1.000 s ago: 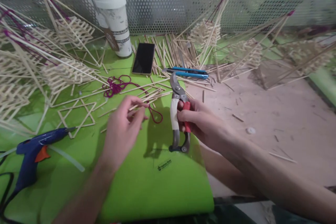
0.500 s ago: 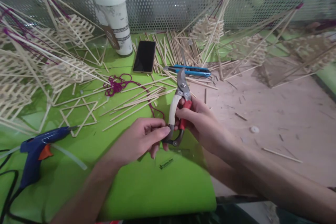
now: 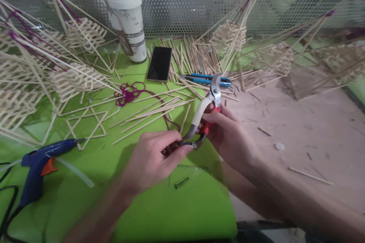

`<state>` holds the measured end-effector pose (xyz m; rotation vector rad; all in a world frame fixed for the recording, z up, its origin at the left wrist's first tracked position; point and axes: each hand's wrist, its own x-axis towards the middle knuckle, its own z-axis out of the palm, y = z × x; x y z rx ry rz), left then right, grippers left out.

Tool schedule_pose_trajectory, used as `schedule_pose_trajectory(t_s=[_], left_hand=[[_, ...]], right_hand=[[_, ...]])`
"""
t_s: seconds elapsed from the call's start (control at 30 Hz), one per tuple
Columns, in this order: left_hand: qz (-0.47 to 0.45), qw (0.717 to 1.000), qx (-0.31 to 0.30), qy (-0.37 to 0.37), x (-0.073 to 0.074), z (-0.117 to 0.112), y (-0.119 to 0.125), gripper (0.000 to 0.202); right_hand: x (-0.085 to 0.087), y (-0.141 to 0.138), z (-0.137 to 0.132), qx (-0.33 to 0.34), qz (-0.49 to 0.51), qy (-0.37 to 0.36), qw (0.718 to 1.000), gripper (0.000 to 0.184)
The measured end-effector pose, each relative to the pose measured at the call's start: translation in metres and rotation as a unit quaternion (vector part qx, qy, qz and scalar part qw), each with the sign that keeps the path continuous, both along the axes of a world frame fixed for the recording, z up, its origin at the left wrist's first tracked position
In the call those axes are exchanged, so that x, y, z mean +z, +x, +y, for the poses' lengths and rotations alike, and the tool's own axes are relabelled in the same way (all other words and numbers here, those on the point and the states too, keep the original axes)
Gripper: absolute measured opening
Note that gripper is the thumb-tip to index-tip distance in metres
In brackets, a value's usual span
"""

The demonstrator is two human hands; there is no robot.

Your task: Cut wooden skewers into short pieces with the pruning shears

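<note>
My right hand [image 3: 228, 127] is wrapped round the red handle of a pair of pruning shears [image 3: 199, 112], whose curved metal blade points away from me. With thumb and fingers, my left hand [image 3: 159, 153] pinches the lower end of the shears, at the dark clasp joining the handles. Its fingertips are partly hidden. Just beyond the hands lie loose thin wooden sticks [image 3: 154, 111] and a tangle of purple yarn [image 3: 125, 94], with one strand trailing toward my left hand. A blue utility knife [image 3: 205, 79] lies behind the blade.
A blue hot glue gun [image 3: 40, 167] with its cord lies at left beside a stick star [image 3: 85, 127]. Stick models [image 3: 75, 79] stand on both sides. A white tumbler [image 3: 127, 19] and a phone [image 3: 159, 63] are at the back. Scraps dot the wooden board [image 3: 285, 121].
The shears have shifted right and tilted, with their handles spread slightly wider. My left hand has moved right and closed more firmly on the clasp end. The view has shifted slightly.
</note>
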<state>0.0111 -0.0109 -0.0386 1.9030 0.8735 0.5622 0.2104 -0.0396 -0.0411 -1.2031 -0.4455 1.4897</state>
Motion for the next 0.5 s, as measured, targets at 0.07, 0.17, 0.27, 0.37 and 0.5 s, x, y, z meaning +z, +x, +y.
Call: schedule_pose_trajectory(t_s=[0.07,0.17,0.27,0.37,0.5], left_hand=[[0.005,1.000,0.001,-0.011,-0.0010,0.0000,-0.0007,0.027],[0.005,0.998,-0.002,-0.056,-0.0029,0.0009,-0.0013,0.023],[-0.006,0.994,-0.003,-0.112,-0.0040,0.0025,-0.0015,0.019],[-0.009,0.991,-0.003,-0.136,-0.0038,0.0038,-0.0018,0.021],[0.000,0.990,-0.005,-0.142,-0.0039,0.0045,-0.0025,0.027]], right_hand=[[-0.0009,0.0001,0.0004,-0.006,0.012,0.012,1.000,0.020],[-0.0006,0.0001,0.0010,-0.009,0.018,0.015,1.000,0.021],[0.0010,0.0004,0.0011,-0.006,0.006,0.003,1.000,0.021],[0.0022,0.0008,0.0007,-0.004,-0.004,0.009,1.000,0.021],[0.0016,0.0010,-0.0002,0.006,-0.004,0.015,1.000,0.022]])
